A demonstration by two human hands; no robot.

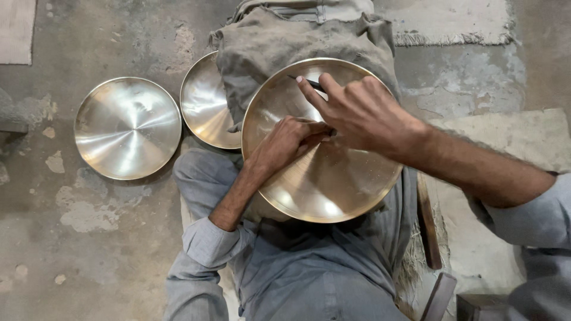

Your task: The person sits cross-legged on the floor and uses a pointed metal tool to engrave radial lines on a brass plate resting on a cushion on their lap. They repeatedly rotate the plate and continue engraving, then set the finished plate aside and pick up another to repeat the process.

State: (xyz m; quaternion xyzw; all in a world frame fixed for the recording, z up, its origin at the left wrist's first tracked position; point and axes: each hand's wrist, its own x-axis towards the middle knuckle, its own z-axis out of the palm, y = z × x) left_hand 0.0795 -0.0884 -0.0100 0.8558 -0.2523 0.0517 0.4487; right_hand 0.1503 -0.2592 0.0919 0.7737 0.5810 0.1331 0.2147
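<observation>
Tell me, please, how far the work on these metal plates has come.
Two shiny brass-coloured plates lie aside on the concrete floor: one in the open, one half under a grey cloth; whether they are finished cannot be told. A third plate rests on the lap; the left hand and right hand press a thin dark tool onto it. No other plates show.

**Around the work: plates, cloth and bare floor**

A round, shiny brass-coloured metal plate lies flat on the rough grey concrete floor at the left. Just beside it, a second round metal plate of the same colour is partly covered by a crumpled grey-brown cloth. A pale fringed woven mat lies at the top right. A dark wooden strip rests at the lower right.
</observation>
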